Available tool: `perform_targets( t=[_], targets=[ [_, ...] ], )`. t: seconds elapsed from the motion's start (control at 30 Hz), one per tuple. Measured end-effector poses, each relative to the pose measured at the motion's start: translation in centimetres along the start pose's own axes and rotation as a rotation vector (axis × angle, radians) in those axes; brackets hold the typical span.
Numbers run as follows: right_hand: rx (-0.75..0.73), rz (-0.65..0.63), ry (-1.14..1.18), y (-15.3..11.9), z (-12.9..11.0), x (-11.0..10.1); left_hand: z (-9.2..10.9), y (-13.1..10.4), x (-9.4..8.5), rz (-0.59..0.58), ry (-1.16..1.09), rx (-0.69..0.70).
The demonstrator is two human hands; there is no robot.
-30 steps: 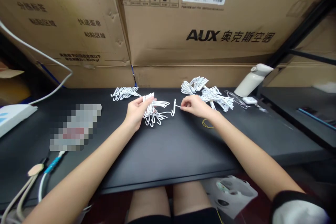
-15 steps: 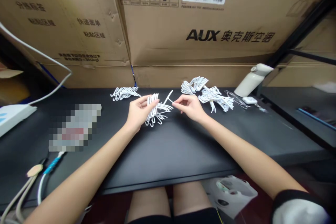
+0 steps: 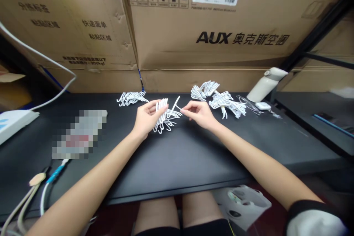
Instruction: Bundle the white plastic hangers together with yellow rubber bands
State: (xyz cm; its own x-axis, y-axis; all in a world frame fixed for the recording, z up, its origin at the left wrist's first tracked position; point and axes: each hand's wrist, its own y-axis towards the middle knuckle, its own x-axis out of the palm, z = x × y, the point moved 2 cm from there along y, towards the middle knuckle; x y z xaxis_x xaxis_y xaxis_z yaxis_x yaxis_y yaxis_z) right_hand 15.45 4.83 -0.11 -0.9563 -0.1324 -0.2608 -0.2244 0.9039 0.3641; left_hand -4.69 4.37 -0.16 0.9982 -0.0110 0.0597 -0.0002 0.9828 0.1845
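My left hand (image 3: 147, 118) is closed around a bunch of white hooks (image 3: 165, 121), whose curved ends fan out below and to the right of the fingers. Between its thumb and fingertips, my right hand (image 3: 199, 114) pinches the end of a single white hook (image 3: 176, 105) with a straight crosspiece. This piece slants right beside the held bunch; whether the two touch, I cannot tell. Left of my left hand lies a small row of white hooks (image 3: 131, 98). Beyond my right hand are bundled white hooks (image 3: 205, 89) and more bundles of white hooks (image 3: 227, 104).
Large cardboard boxes (image 3: 171, 49) stand along the back of the dark table (image 3: 177, 162). At the right are a cream bottle (image 3: 267, 84), a white earphone case (image 3: 262, 106) and glasses (image 3: 250, 104). A blurred-out flat object (image 3: 79, 136) and cables (image 3: 55, 175) lie left.
The single hook in my right hand has shifted slightly left, closer to the bunch. My left hand keeps its hold, almost unmoved.
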Motion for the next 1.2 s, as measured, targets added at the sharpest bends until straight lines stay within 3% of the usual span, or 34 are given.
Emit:
perform_targets(
  t=[0.3, 0.67, 0.87, 1.07, 1.2],
  targets=[
    [0.022, 0.049, -0.006, 0.2, -0.4, -0.5, 0.2, 0.2, -0.1, 0.018, 0.009, 0.006],
    [0.105, -0.110, 0.154, -0.1, 0.3, 0.6, 1.0, -0.4, 0.3, -0.024, 0.027, 0.024],
    [0.141, 0.035, 0.250, -0.2, 0.4, 1.1, 0.8, -0.3, 0.3, 0.025, 0.043, 0.033],
    [0.193, -0.069, 0.278, 0.1, 0.8, 0.5, 0.5, -0.5, 0.6, -0.060, 0.038, -0.016],
    [0.114, -0.017, 0.166, -0.2, 0.4, 0.8, 0.4, -0.6, 0.7, -0.095, 0.037, 0.001]
  ],
)
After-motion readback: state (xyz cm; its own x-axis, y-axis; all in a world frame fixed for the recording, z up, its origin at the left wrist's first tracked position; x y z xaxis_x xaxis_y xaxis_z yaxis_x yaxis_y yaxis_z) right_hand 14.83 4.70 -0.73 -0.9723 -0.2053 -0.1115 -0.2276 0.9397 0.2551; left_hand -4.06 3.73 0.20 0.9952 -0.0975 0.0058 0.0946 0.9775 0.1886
